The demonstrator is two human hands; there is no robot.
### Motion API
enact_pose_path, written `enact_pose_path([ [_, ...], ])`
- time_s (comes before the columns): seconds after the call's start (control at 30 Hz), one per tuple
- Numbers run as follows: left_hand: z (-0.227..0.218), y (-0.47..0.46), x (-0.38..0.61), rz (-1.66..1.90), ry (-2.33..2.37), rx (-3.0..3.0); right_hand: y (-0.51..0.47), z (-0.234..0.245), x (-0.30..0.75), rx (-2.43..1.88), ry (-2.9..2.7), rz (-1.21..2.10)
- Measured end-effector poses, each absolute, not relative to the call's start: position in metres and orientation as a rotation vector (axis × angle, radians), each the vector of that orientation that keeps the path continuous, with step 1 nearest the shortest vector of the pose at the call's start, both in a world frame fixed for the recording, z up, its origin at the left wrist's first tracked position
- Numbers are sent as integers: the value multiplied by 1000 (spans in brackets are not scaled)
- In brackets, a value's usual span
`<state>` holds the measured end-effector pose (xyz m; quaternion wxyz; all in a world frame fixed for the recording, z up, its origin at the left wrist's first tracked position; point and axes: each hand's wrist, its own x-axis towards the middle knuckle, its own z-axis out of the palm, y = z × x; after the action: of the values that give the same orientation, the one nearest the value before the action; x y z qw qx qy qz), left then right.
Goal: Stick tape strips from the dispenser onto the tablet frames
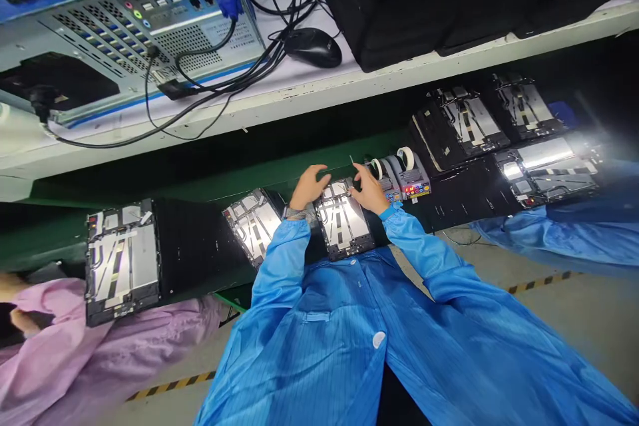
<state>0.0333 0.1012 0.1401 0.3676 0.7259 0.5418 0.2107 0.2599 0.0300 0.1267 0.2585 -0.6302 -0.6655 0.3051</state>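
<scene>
Left hand (308, 189) spread by tablet (344, 221); right hand (370, 190) curled at far corner, can't tell if pinching. I'd steady tablet, touch lightly.

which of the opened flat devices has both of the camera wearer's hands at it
The device just beyond the blue coat's front, with the left hand and right hand by its far end. The others lie off to either side.

The left hand (310, 187) curves loosely open, the right hand (370, 191) near it with fingers (362, 174) bent toward it, the left arm (281, 256) and right arm (423, 247) slanting inward behind them.
</scene>
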Motion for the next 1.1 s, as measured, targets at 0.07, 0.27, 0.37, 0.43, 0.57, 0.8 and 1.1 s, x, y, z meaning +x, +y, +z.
enact_pose_path([
  [0.07,137,84,6,745,1496,1718,22,128,244,-1579,-1847,897],
  [0.27,108,10,-14,830,1659,1405,25,119,196,-1400,-2117,1001],
  [0.37,92,-11,-1,835,1673,1314,32,117,191,-1420,-2204,987],
  [0.43,83,-15,5,860,1676,1261,36,117,191,-1422,-2199,1004],
  [0.57,72,-10,11,906,1663,1195,46,118,189,-1376,-2129,1070],
  [0.8,62,-1,15,934,1620,1065,60,111,179,-1278,-2111,1043],
  [1.1,56,2,19,936,1680,1102,65,102,183,-1255,-2180,1068],
])
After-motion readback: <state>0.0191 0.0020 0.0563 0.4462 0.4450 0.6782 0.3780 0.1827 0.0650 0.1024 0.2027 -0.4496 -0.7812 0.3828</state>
